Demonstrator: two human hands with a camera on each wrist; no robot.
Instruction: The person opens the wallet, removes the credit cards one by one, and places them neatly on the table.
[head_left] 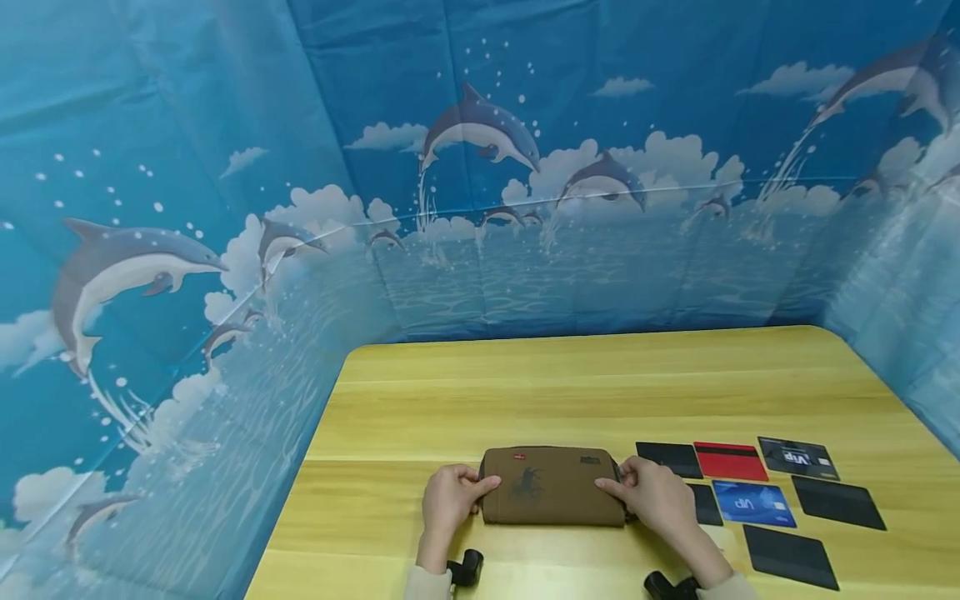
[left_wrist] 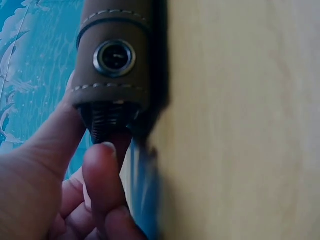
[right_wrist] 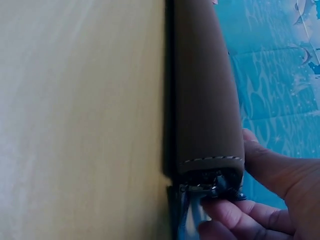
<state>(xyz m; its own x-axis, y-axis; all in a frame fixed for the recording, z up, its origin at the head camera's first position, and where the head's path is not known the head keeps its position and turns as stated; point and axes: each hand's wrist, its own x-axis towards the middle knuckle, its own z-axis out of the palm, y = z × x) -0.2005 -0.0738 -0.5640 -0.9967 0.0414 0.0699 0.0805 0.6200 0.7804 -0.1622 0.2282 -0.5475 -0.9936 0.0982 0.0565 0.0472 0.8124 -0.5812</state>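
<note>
A brown zip wallet (head_left: 558, 492) lies crosswise in the head view, with a dark printed figure and a small red tag on its face. My left hand (head_left: 448, 502) grips its left end, thumb over the top face. At the right end my right hand (head_left: 660, 500) pinches it in the same way. The left wrist view shows the wallet's stitched edge (left_wrist: 112, 87) with a round metal snap and zipper teeth below. In the right wrist view, the wallet's smooth long side (right_wrist: 207, 100) ends in stitching near my fingertips. Whether it touches the table cannot be told.
Several cards lie to the right of the wallet: a red card (head_left: 731, 462), a blue VIP card (head_left: 753, 504), a black VIP card (head_left: 797, 458), and plain black ones such as the nearest card (head_left: 791, 557). The yellow wooden table (head_left: 600, 383) meets a blue dolphin-print curtain (head_left: 600, 275) behind.
</note>
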